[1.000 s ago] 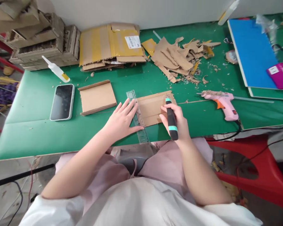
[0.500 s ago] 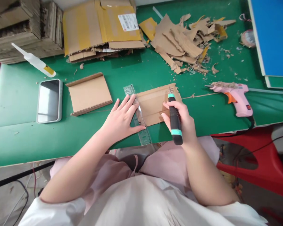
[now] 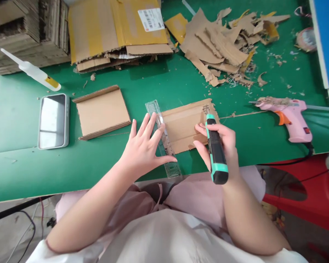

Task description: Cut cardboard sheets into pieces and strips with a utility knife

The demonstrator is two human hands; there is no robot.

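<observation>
My left hand [image 3: 144,148] lies flat with fingers spread on a clear plastic ruler [image 3: 162,137], which runs along the left edge of a small cardboard piece [image 3: 185,124] on the green table [image 3: 22,160]. My right hand [image 3: 222,146] is closed around a black and teal utility knife [image 3: 215,151], its tip resting near the cardboard's right edge.
A second cardboard piece [image 3: 102,111] and a phone [image 3: 53,120] lie to the left, with a glue bottle [image 3: 34,72] behind them. Flattened boxes [image 3: 117,31] and cardboard scraps [image 3: 224,40] are at the back. A pink glue gun [image 3: 289,113] lies right. A red stool [image 3: 304,197] stands beside the table.
The view has tilted down and closer. My right hand has drawn the knife a little nearer to me along the cardboard. My left hand stays on the ruler.
</observation>
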